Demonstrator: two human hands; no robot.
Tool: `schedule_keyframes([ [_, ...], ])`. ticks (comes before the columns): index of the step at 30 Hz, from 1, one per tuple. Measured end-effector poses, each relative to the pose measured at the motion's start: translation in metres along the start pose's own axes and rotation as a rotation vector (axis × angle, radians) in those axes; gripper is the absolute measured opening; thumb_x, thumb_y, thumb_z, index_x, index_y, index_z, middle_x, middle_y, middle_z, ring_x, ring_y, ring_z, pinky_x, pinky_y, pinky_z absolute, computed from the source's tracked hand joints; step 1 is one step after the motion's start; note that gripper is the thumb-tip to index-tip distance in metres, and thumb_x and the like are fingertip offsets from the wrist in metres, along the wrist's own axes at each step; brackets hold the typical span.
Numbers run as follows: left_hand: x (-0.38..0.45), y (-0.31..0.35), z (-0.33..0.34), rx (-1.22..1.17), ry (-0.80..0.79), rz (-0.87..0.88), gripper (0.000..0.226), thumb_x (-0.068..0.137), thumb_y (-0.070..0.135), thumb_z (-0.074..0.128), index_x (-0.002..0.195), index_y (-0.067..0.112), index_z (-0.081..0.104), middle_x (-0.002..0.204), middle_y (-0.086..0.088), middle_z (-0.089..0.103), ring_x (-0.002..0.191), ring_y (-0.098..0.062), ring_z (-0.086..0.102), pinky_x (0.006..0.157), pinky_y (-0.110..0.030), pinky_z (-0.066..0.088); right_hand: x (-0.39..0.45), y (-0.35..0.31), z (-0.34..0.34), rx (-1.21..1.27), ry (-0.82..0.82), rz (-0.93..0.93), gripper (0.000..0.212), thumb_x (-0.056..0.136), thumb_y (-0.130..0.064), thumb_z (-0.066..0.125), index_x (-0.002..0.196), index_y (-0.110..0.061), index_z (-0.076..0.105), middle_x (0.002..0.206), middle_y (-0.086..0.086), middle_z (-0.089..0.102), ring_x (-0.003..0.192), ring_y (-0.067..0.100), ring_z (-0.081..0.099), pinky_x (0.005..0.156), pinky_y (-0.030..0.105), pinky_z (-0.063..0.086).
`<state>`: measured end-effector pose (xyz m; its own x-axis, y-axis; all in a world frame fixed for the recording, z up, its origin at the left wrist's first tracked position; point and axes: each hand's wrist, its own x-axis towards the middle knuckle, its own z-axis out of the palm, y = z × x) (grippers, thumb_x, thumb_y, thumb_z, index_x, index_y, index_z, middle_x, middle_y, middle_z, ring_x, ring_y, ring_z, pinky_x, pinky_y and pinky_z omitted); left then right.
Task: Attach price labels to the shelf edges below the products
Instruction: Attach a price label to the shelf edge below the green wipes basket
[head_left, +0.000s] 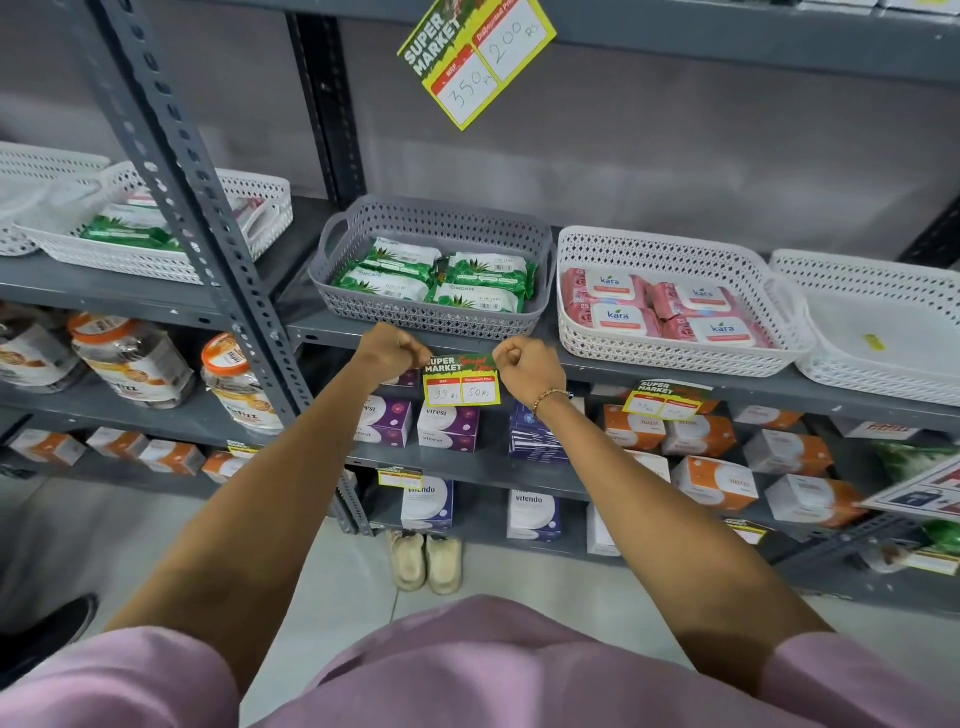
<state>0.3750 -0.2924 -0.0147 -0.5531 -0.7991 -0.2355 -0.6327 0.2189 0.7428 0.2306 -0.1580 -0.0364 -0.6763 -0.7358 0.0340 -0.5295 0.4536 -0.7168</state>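
A yellow, green and red price label (461, 381) reading 99 and 50 hangs against the grey shelf edge (587, 370), just below a grey basket (431, 312) of green wipe packs. My left hand (392, 349) pinches the label's top left corner. My right hand (524, 364) pinches its top right corner. Both fists are closed, knuckles towards me, pressed at the shelf edge.
A white basket (675, 358) of pink Kara packs stands to the right, with another label (665, 399) on the edge below it. An empty white basket (883, 384) lies further right. A large label (475, 60) hangs from the shelf above. A slotted upright (208, 228) rises on the left.
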Motion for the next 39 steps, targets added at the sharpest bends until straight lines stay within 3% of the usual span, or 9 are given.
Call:
schedule_keyframes([
  [3, 0.007, -0.008, -0.007, 0.038, 0.024, 0.044, 0.015, 0.086, -0.002, 0.06, 0.092, 0.001, 0.073, 0.103, -0.013, 0.072, 0.102, -0.018, 0.064, 0.099, -0.029, 0.047, 0.001, -0.005, 0.005, 0.007, -0.009, 0.007, 0.018, 0.087, -0.017, 0.053, 0.08, -0.025, 0.067, 0.059, -0.016, 0.056, 0.073, 0.013, 0.062, 0.072, 0.027, 0.053],
  [7, 0.017, -0.018, -0.008, 0.17, 0.182, 0.134, 0.017, 0.084, 0.002, 0.063, 0.085, 0.013, 0.077, 0.094, -0.006, 0.075, 0.086, -0.018, 0.069, 0.086, -0.035, 0.056, 0.004, -0.013, 0.016, -0.003, -0.022, 0.001, 0.018, 0.087, -0.017, 0.052, 0.083, -0.025, 0.067, 0.07, -0.008, 0.064, 0.077, 0.015, 0.064, 0.073, 0.029, 0.054],
  [9, 0.017, -0.02, -0.007, 0.249, 0.285, 0.155, 0.01, 0.082, 0.013, 0.07, 0.083, 0.019, 0.077, 0.101, -0.004, 0.071, 0.084, -0.021, 0.067, 0.079, -0.038, 0.058, 0.005, -0.015, 0.022, -0.031, -0.027, -0.006, 0.016, 0.087, -0.019, 0.053, 0.084, -0.024, 0.068, 0.076, -0.004, 0.068, 0.079, 0.016, 0.064, 0.071, 0.029, 0.053],
  [13, 0.015, -0.021, -0.004, 0.397, 0.401, 0.16, 0.011, 0.081, 0.025, 0.072, 0.087, 0.018, 0.077, 0.113, -0.007, 0.058, 0.108, -0.029, 0.051, 0.084, -0.045, 0.051, 0.007, -0.018, 0.031, -0.087, -0.024, -0.029, 0.013, 0.086, -0.021, 0.057, 0.085, -0.021, 0.069, 0.066, -0.006, 0.06, 0.075, 0.019, 0.064, 0.067, 0.032, 0.054],
  [16, 0.014, -0.025, -0.002, 0.377, 0.45, 0.137, 0.01, 0.08, 0.026, 0.072, 0.082, 0.017, 0.077, 0.112, -0.004, 0.057, 0.111, -0.029, 0.046, 0.087, -0.045, 0.047, 0.009, -0.021, 0.036, -0.119, 0.004, -0.039, 0.012, 0.087, -0.023, 0.057, 0.084, -0.02, 0.069, 0.064, -0.005, 0.06, 0.075, 0.021, 0.066, 0.066, 0.033, 0.055],
  [28, 0.009, -0.034, 0.002, 0.387, 0.515, 0.135, 0.012, 0.079, 0.028, 0.071, 0.074, 0.018, 0.074, 0.11, -0.003, 0.053, 0.109, -0.027, 0.045, 0.086, -0.044, 0.04, 0.011, -0.016, 0.044, -0.175, 0.001, -0.039, 0.011, 0.087, -0.022, 0.06, 0.084, -0.019, 0.07, 0.072, 0.001, 0.069, 0.077, 0.019, 0.065, 0.068, 0.033, 0.057],
  [39, 0.013, -0.036, -0.001, 0.419, 0.5, 0.16, 0.012, 0.079, 0.029, 0.072, 0.081, 0.018, 0.074, 0.112, -0.006, 0.049, 0.108, -0.027, 0.044, 0.085, -0.042, 0.04, 0.016, -0.021, 0.043, -0.227, 0.008, -0.008, 0.016, 0.085, -0.019, 0.056, 0.087, -0.018, 0.072, 0.079, 0.0, 0.073, 0.082, 0.02, 0.067, 0.071, 0.032, 0.057],
])
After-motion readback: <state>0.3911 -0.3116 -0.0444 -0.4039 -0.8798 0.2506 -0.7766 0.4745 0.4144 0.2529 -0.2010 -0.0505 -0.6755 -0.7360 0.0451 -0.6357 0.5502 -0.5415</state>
